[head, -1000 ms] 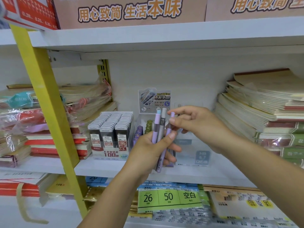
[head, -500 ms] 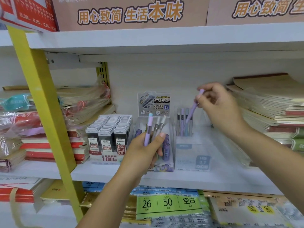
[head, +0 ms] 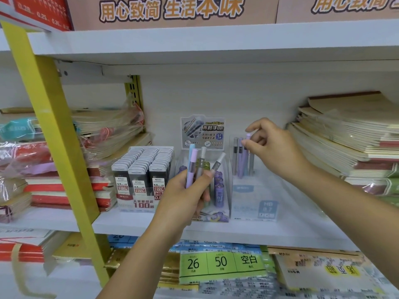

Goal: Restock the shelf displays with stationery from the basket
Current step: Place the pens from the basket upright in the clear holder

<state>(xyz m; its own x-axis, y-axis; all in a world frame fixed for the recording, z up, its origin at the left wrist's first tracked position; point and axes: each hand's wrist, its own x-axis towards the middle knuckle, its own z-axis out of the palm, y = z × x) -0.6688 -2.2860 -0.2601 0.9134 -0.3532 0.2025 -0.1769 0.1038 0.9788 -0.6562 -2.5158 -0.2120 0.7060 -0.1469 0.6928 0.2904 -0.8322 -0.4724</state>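
Observation:
My left hand (head: pixel 183 197) grips a bundle of lead tubes (head: pixel 195 162) in front of the middle shelf: one blue, one purple and two grey, their caps pointing up. My right hand (head: pixel 276 147) reaches over a clear display box (head: pixel 254 201) labelled HB 0.7. It pinches the top of a purple tube (head: pixel 244 160) that stands in the box's back row among grey and purple tubes. The basket is out of sight.
A second clear display (head: pixel 220 190) with dark purple tubes stands behind my left hand. Black lead cases (head: pixel 140 169) fill a tray to the left. Stacked notebooks (head: pixel 345 143) crowd the right, wrapped books (head: pixel 43 169) the left. A yellow upright (head: pixel 54 126) crosses the left side.
My right hand drew one purple tube from the bundle, carried it right and lowered it into the back row of the clear box. My left hand stayed put with the rest.

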